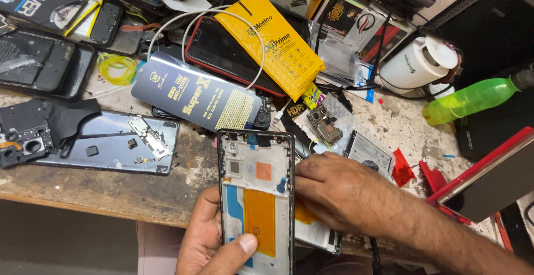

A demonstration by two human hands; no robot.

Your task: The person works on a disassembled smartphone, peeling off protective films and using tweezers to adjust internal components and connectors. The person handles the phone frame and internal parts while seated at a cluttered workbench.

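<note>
My left hand grips an opened phone frame from below, thumb across its lower edge. The frame is black-rimmed and upright, showing a grey inner plate with orange and blue patches. My right hand rests palm down on the bench just right of the frame, fingertips touching its right edge and covering a white part with an orange patch. A small circuit board lies just beyond my right hand.
A blue-grey phone back cover with small loose parts lies at left, beside a black camera module piece. Grey and yellow screen-protector packs, a white cable, a white cup, a green bottle and a red-edged device crowd the bench.
</note>
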